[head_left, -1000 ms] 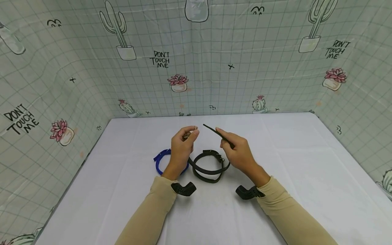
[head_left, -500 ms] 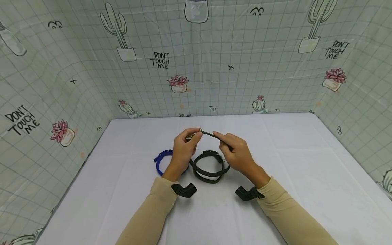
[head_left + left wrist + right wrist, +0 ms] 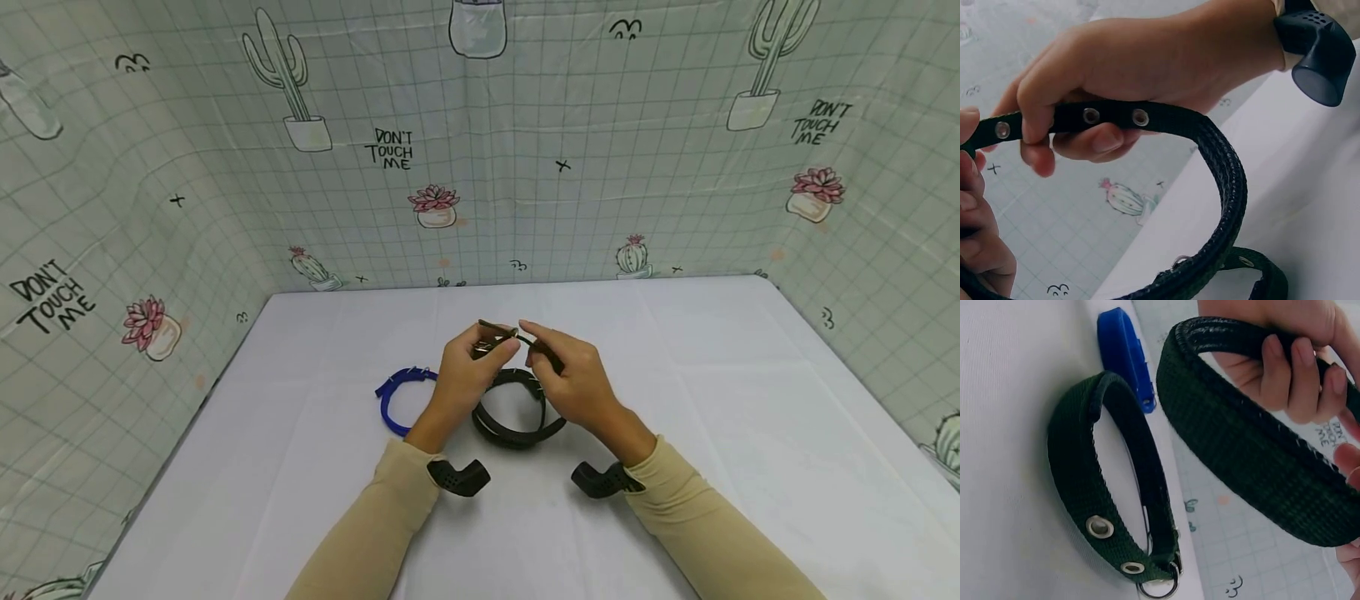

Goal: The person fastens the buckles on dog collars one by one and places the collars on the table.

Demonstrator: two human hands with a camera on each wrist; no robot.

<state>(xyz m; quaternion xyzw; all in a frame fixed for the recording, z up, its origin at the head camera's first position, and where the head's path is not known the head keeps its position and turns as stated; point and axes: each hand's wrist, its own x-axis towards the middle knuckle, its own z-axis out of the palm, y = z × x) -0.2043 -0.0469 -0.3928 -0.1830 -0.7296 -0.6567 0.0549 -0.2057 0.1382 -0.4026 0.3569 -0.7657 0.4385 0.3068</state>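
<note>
Both hands hold a dark green collar [image 3: 1235,434] in the air, its band bent into a loop with metal eyelets. My left hand [image 3: 463,371] grips it by the buckle [image 3: 515,333] end, fingers curled round the band in the right wrist view. My right hand [image 3: 576,377] pinches the strap [image 3: 1116,117] close to the buckle, thumb on one side and fingers on the other. The strap's tip [image 3: 489,326] sticks out beyond the buckle on the left. Below, a second dark green collar [image 3: 1072,465], buckled into a ring with a metal D-ring, lies on the table.
A blue collar [image 3: 386,408] lies in a ring on the white table [image 3: 315,467], partly behind the left forearm. Patterned cloth [image 3: 525,208] hangs round the table's back and sides. A black camera mount [image 3: 459,477] sits on each wrist.
My left hand has moved right, toward the right hand. The strap's tip, apart from the buckle a second ago, reached it and now shows on its left side. The collars on the table stay put.
</note>
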